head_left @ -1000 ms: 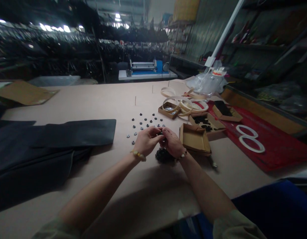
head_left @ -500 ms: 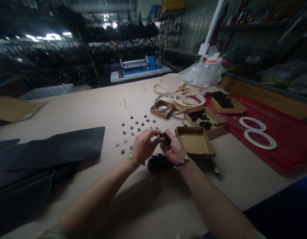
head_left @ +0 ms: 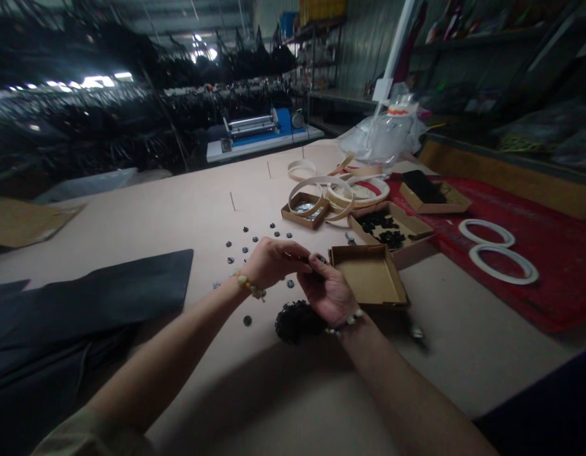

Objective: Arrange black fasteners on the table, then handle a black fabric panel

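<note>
My left hand point(head_left: 271, 261) and my right hand point(head_left: 327, 292) meet above the table, fingertips pinched together on a small black fastener part point(head_left: 316, 259). Just below them lies a heap of small black parts point(head_left: 295, 320). Several small dark buttons point(head_left: 254, 244) are scattered on the table point(head_left: 178, 202) behind and under my left hand. An empty brown cardboard box point(head_left: 369, 275) sits right beside my right hand.
A dark fabric sheet point(head_left: 93, 294) covers the left of the table. Behind the empty box stand a box of black parts point(head_left: 390, 231), a small box with metal pieces point(head_left: 305, 209), coiled tan strips point(head_left: 337, 190) and a plastic bag point(head_left: 382, 136). White rings point(head_left: 502, 263) lie on a red mat at the right.
The view has swung, so everything sits a bit differently in frame. My hands stay pinched together on the small part; my left hand has turned over it and my right palm faces more upward.
</note>
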Action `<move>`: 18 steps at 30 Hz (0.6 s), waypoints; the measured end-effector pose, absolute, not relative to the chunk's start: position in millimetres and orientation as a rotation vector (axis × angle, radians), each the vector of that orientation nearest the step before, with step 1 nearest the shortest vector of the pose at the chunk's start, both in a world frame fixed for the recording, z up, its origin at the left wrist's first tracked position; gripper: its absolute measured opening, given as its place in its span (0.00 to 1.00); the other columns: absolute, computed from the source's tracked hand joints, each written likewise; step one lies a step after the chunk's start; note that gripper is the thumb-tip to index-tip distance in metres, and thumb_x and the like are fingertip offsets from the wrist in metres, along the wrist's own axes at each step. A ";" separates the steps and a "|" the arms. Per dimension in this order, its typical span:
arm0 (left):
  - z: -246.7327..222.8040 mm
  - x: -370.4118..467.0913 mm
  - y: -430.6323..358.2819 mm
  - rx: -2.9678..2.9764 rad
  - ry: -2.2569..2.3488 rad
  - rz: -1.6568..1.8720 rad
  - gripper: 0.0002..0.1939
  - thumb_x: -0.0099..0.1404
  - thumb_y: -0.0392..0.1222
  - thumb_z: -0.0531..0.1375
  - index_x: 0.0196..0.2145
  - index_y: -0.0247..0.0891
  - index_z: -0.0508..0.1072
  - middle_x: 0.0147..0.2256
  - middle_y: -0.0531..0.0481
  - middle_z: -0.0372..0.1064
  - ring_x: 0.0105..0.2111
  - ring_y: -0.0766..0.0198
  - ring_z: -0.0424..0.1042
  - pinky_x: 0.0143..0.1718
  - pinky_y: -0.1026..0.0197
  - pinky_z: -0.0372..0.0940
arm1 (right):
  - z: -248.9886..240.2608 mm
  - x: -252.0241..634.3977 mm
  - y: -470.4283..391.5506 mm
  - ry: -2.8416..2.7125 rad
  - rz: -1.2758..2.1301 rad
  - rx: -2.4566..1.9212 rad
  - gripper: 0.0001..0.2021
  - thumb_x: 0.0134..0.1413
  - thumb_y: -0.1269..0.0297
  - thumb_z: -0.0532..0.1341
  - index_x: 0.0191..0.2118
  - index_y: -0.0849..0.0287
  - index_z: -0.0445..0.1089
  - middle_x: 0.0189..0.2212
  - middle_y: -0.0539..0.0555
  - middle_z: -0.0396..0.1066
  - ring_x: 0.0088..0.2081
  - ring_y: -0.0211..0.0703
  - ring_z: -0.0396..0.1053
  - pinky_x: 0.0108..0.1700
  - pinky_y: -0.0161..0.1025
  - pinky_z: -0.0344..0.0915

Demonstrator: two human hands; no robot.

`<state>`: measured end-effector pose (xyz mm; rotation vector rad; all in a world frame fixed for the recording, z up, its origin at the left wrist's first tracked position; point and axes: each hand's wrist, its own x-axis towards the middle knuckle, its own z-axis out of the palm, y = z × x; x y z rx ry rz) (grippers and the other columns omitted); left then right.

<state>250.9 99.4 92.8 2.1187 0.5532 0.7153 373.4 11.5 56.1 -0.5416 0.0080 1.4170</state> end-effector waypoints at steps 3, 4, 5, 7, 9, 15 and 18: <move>94.9 258.7 115.3 1.906 0.434 0.561 0.14 0.53 0.46 0.71 0.35 0.35 0.80 0.31 0.46 0.77 0.30 0.64 0.76 0.34 0.63 0.72 | 55.7 375.1 13.1 0.091 1.396 -0.536 0.10 0.42 0.77 0.71 0.28 0.59 0.70 0.27 0.46 0.74 0.30 0.33 0.72 0.37 0.32 0.74; 95.0 262.5 120.4 1.842 0.412 0.520 0.16 0.52 0.48 0.72 0.35 0.34 0.80 0.32 0.45 0.77 0.32 0.63 0.76 0.36 0.61 0.73 | 56.1 375.4 13.5 0.110 1.378 -0.533 0.10 0.43 0.77 0.71 0.27 0.58 0.70 0.27 0.46 0.74 0.30 0.33 0.72 0.38 0.33 0.74; 94.9 266.7 125.1 1.786 0.399 0.482 0.18 0.50 0.49 0.72 0.34 0.34 0.80 0.32 0.44 0.77 0.32 0.62 0.77 0.37 0.60 0.74 | 56.8 375.6 14.0 0.131 1.361 -0.531 0.10 0.43 0.78 0.70 0.27 0.58 0.70 0.26 0.46 0.74 0.31 0.33 0.72 0.38 0.32 0.75; 93.8 276.2 132.0 1.717 0.384 0.416 0.20 0.47 0.51 0.74 0.33 0.33 0.79 0.31 0.44 0.77 0.31 0.62 0.76 0.36 0.60 0.74 | 58.8 376.3 14.8 0.192 1.319 -0.522 0.11 0.43 0.79 0.70 0.27 0.58 0.70 0.26 0.45 0.74 0.31 0.33 0.73 0.38 0.31 0.75; 91.5 285.7 135.7 1.690 0.359 0.384 0.20 0.47 0.51 0.74 0.33 0.33 0.80 0.31 0.44 0.76 0.30 0.64 0.75 0.35 0.61 0.73 | 61.1 377.9 15.1 0.253 1.262 -0.502 0.11 0.43 0.80 0.70 0.27 0.59 0.70 0.26 0.45 0.74 0.31 0.31 0.73 0.38 0.30 0.75; 74.9 312.7 153.1 1.618 0.424 0.665 0.21 0.55 0.53 0.69 0.40 0.35 0.78 0.37 0.44 0.76 0.33 0.64 0.75 0.38 0.59 0.73 | 65.6 385.9 13.6 0.220 1.130 -0.479 0.12 0.41 0.78 0.72 0.29 0.58 0.71 0.30 0.46 0.75 0.35 0.32 0.74 0.41 0.30 0.76; 57.6 330.2 176.2 2.004 0.545 0.707 0.15 0.58 0.48 0.67 0.39 0.36 0.79 0.36 0.46 0.76 0.35 0.64 0.74 0.40 0.59 0.70 | 66.8 385.9 13.2 0.233 1.135 -0.492 0.12 0.39 0.77 0.73 0.29 0.59 0.71 0.29 0.46 0.74 0.34 0.32 0.74 0.39 0.30 0.76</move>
